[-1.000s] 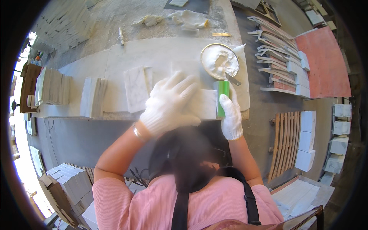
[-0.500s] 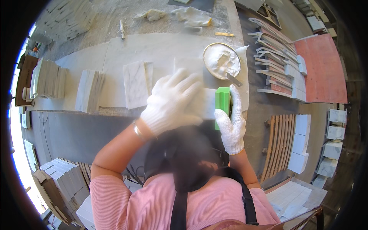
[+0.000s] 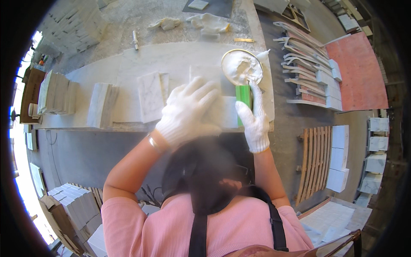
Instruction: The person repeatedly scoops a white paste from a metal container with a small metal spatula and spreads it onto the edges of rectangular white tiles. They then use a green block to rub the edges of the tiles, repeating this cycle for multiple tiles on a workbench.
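My gloved left hand [image 3: 186, 109] lies with fingers stretched out over a pale marble tile [image 3: 229, 109] near the bench's front edge, holding it down flat. My gloved right hand [image 3: 257, 122] is closed around a long green block [image 3: 242, 94], thumb on its near-left side and fingers along its right. The block stands at the right end of the tile. Just beyond it is a round bowl [image 3: 223, 64] of white paste [image 3: 243, 64]. The block's underside is hidden from view.
Two overlapping marble tiles [image 3: 150, 96] lie left of my left hand, with upright tile stacks [image 3: 100, 105] farther left. Crumpled gloves [image 3: 209, 24], a marker-like tube [image 3: 135, 40] and a yellow strip [image 3: 243, 40] lie toward the back. A wooden pallet [image 3: 316, 165] is at right.
My right hand has moved the green block away from me along the tile's right end, toward the bowl. The flat tool at the bowl is now mostly hidden. My left hand stays on the tile.
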